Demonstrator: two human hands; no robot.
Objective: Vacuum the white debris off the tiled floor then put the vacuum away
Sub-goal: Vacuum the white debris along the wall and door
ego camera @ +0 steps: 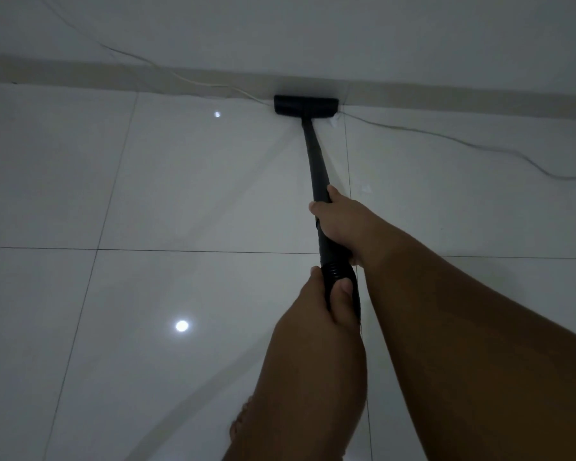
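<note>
Head view: right hand [341,224] is gripping the black vacuum wand [316,161], left hand [323,301] is gripping the ribbed hose [338,272] nearer. Floor nozzle [306,104] is lying far ahead against the baseboard [113,74].

The scene is dim and grey-toned, with a cool cast; the glossy tiled floor [187,201] carries two small round glare spots, a bright one [181,325] low on the left and a fainter one [217,114] nearer the wall [413,34]; pale diagonal streaks of reflected light cross the tiles toward the black vacuum head [306,105]; the forearms in the lower right are dark and underexposed, with little surface detail; the picture is soft overall, slightly grainy; the skirting line bows upward in the middle, showing wide-angle distortion; the white debris [334,122] by the head is blurred.
</note>
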